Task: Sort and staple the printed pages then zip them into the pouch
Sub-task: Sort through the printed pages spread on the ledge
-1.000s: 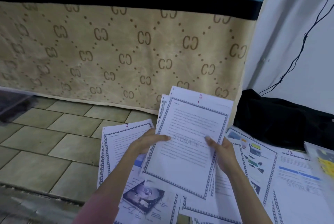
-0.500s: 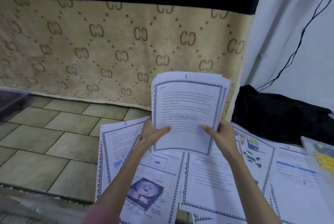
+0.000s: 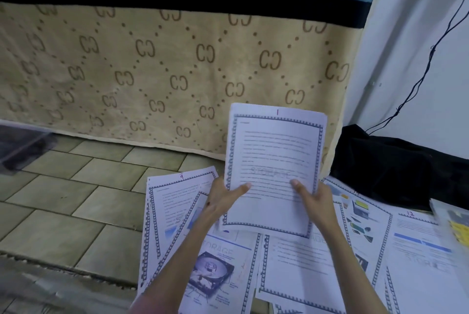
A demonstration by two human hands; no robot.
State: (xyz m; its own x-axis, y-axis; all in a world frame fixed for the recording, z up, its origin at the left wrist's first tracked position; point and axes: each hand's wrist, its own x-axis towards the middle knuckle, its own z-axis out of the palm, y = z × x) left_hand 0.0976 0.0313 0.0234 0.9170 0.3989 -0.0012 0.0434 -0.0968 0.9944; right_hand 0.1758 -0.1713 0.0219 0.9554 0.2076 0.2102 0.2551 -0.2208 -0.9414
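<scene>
— Nearest?
— Loose pages (image 3: 299,270) spread on the tiled floor (image 3: 63,202), partly covered by forearms; lower ones cut off by the edge.
— Grip?
— Left hand (image 3: 223,200) and right hand (image 3: 313,198) curled round the sides of a stack of pages (image 3: 275,159), thumbs on front, fingers hidden behind; held upright above the floor sheets; print too blurred to read.
— Farther?
— Black bag (image 3: 396,169) right; patterned cloth (image 3: 152,72) behind.

Head view, forward-down, perhaps near floor (image 3: 76,199)
</scene>
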